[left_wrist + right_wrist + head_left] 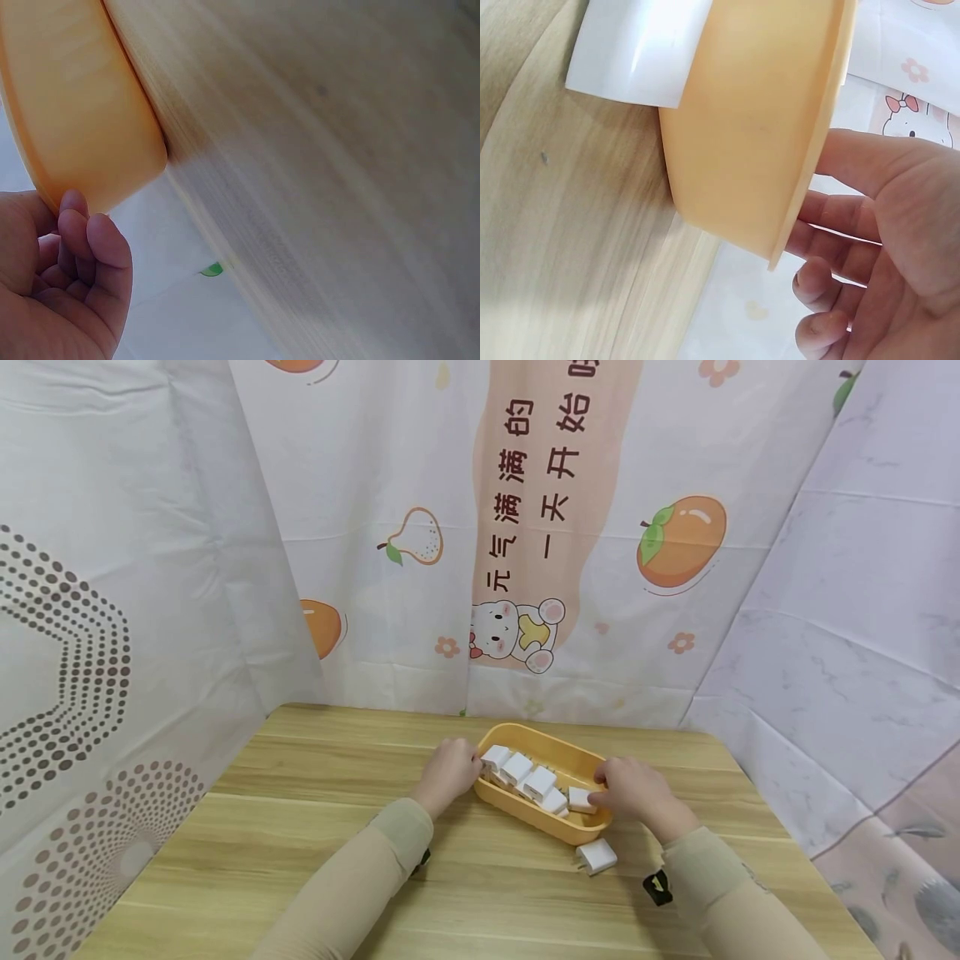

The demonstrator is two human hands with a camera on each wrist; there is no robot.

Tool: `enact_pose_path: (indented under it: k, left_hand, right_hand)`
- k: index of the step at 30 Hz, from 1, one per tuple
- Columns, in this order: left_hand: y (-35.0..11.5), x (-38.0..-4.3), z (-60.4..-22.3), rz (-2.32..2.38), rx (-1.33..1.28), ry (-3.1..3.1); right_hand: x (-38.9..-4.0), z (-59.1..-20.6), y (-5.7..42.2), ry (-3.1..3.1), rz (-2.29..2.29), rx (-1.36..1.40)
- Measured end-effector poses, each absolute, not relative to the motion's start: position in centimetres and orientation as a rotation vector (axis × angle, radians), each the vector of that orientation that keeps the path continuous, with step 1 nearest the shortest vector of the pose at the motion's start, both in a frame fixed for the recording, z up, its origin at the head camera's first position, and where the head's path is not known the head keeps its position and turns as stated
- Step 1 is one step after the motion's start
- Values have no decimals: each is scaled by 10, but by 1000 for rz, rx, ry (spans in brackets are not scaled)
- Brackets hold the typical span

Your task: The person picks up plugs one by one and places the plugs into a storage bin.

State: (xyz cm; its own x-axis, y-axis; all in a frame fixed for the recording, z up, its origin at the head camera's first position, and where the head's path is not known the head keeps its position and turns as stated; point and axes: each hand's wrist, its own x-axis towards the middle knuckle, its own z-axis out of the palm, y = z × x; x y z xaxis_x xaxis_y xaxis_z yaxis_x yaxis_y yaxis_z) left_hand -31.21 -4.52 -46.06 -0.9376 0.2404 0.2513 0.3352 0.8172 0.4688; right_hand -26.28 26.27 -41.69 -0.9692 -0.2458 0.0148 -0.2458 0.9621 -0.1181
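A yellow-orange oblong plastic box (525,814) sits at a slant on the table, with several white plug-in chargers (538,783) heaped inside. At the box's left end, my left hand (450,768) pinches the rim between thumb and curled fingers; the left wrist view shows this grip on the box wall (90,112). My right hand (633,789) reaches over the right end of the box, its thumb and finger on a white charger inside. In the right wrist view, the fingertips of the right hand (885,240) are hidden behind the rim. One loose charger (597,857) lies outside, close by the box.
The wood-grain table (315,827) reaches back to a printed curtain (420,635). More cloth hangs at the left and right sides. A black strap piece (658,887) shows by the right cuff.
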Motion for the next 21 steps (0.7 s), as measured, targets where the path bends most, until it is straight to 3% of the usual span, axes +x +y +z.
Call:
enact_pose_path:
  k: [21]
  left_hand:
    - [-45,-311,-460,-794,-464,-2815]
  right_hand:
    - [-239,-395,275,-3032,329,446]
